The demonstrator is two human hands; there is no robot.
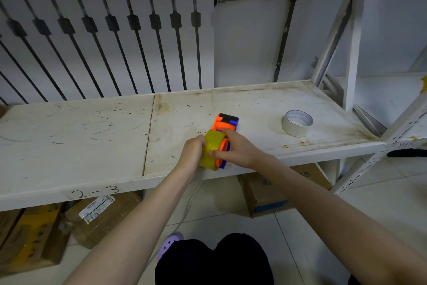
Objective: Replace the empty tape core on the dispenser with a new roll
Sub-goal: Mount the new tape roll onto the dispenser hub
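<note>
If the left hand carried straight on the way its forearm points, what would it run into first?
The left hand points up and right, already touching the yellow tape roll it holds. Past that, likely the orange dispenser; depth is unclear.

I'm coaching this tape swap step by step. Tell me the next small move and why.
Probably press the yellow roll sideways until it sits flush on the dispenser. The left hand cups the roll's outer side, the right hand braces the orange and blue dispenser, and part of the orange hub shows between them. The pale core already lies apart on the shelf.
</note>
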